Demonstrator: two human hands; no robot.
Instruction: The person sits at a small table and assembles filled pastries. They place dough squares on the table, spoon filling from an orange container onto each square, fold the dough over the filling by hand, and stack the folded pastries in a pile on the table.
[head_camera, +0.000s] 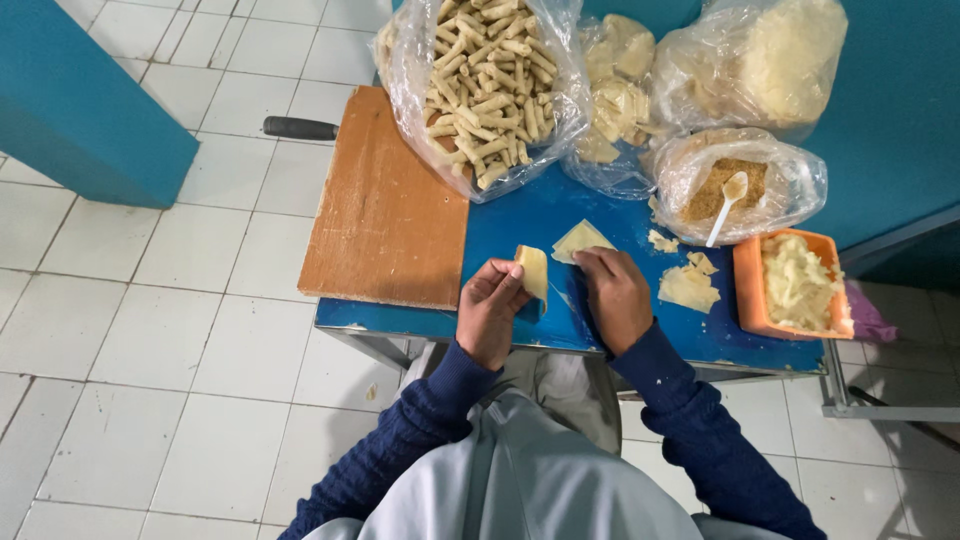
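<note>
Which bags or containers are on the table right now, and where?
Clear bag of rolled sticks: back left, bulging.
Clear bag of pale wrappers: back centre.
Clear bag of white shreds: back right.
Open bag of brown crumbs, white spoon inside.
Orange rectangular tub: right edge.

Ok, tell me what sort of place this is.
Probably a small home or workshop food-prep corner: a blue table on white floor tiles, clear bags of rolled pastry sticks, and an orange tub of filling.

Bare wooden board (385, 210) left, plastic bags (490, 90) block rear, orange tub (748, 290) blocks right edge.
</note>
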